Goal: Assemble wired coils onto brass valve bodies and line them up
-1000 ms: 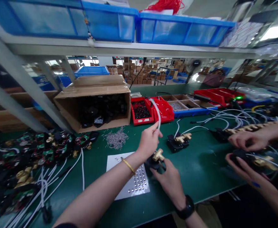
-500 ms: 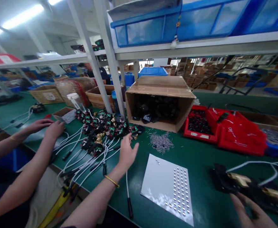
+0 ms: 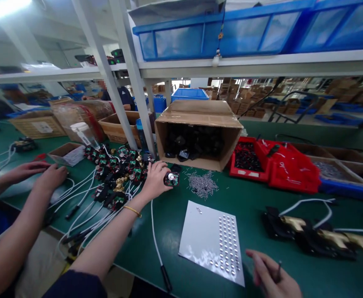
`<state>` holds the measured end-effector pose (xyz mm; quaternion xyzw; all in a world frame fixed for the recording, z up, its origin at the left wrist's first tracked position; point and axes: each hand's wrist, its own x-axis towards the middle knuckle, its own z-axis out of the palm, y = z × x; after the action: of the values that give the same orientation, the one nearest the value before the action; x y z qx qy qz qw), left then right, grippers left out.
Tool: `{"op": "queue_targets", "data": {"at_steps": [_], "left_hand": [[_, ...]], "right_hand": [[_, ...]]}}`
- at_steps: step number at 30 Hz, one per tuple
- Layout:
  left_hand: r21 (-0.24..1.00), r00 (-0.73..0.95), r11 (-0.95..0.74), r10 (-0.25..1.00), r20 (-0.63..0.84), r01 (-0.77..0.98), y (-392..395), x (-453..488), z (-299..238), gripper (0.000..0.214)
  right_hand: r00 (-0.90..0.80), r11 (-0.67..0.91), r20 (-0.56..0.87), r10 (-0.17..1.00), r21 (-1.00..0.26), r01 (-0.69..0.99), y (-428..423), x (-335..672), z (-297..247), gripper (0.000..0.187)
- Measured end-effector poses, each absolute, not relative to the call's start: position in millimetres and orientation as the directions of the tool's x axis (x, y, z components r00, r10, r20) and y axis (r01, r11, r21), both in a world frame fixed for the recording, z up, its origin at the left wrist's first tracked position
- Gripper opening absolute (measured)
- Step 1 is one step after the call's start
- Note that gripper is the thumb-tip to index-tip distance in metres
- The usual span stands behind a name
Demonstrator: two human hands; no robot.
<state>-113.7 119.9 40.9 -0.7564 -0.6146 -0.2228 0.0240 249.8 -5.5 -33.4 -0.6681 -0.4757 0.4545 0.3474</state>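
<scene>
On the tabletop, a pile of pins lies before the carton, between wired assemblies left and bins right, behind a sheet.

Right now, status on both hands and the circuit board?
Left hand gripping circuit board. Right hand holding thin dark rod, beside white sheet. Loose pins close to the board.

Head-worn view, facing forward and down, close over green workbench
</scene>
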Motion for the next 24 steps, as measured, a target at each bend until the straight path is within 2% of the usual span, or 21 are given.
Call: {"op": "queue_targets", "data": {"at_steps": [2,4,6,8,10,12,15,16,19,21,24], "left_hand": [[0.347,0.287,-0.398,0.899,0.329,0.849,95.3,-103.5,53.1,0.048],[0.482,0.409,-0.479,0.878,0.250,0.734,74.1,-90.8,63.1,0.051],[0.608,0.499,-0.490,0.849,0.173,0.624,57.4,-77.2,66.4,0.053],[0.728,0.523,-0.435,0.843,0.124,0.530,44.2,-64.4,61.6,0.057],[0.835,0.449,-0.317,0.888,0.095,0.450,32.8,-53.6,49.9,0.067],[0.905,0.309,-0.190,0.948,0.069,0.381,22.1,-44.0,34.8,0.071],[0.927,0.140,-0.099,0.989,0.051,0.361,6.3,-28.4,12.5,0.053],[0.925,0.119,-0.089,0.992,0.048,0.369,1.3,-22.6,6.1,0.055],[0.945,0.084,-0.055,0.996,0.030,0.323,-10.4,-5.8,-8.9,0.086],[0.983,0.035,-0.012,0.999,0.006,0.184,-13.9,0.4,-14.7,0.089],[0.993,0.007,0.056,0.998,-0.055,-0.101,-11.2,-3.3,-14.9,0.074]], "right_hand": [[0.086,-0.281,-0.269,0.959,-0.943,0.178,-1.9,223.0,-18.3,0.052],[-0.069,-0.284,-0.284,0.957,-0.959,-0.004,5.8,190.0,-2.0,0.055],[-0.266,-0.354,-0.303,0.915,-0.920,-0.168,14.2,161.2,8.7,0.056],[-0.391,-0.433,-0.318,0.864,-0.866,-0.251,18.7,143.4,11.2,0.054],[-0.421,-0.479,-0.338,0.842,-0.827,-0.293,17.2,136.9,7.5,0.047],[-0.368,-0.493,-0.366,0.855,-0.794,-0.356,11.2,137.2,1.6,0.039],[-0.251,-0.483,-0.413,0.876,-0.735,-0.476,0.0,139.0,-4.9,0.033],[-0.226,-0.475,-0.419,0.879,-0.727,-0.496,-3.1,138.5,-5.9,0.033],[-0.200,-0.460,-0.417,0.886,-0.745,-0.483,-9.8,136.2,-6.1,0.036],[-0.224,-0.467,-0.410,0.884,-0.761,-0.450,-12.4,139.1,-4.1,0.038],[-0.254,-0.436,-0.359,0.898,-0.803,-0.406,-13.8,159.4,1.7,0.043]]}}
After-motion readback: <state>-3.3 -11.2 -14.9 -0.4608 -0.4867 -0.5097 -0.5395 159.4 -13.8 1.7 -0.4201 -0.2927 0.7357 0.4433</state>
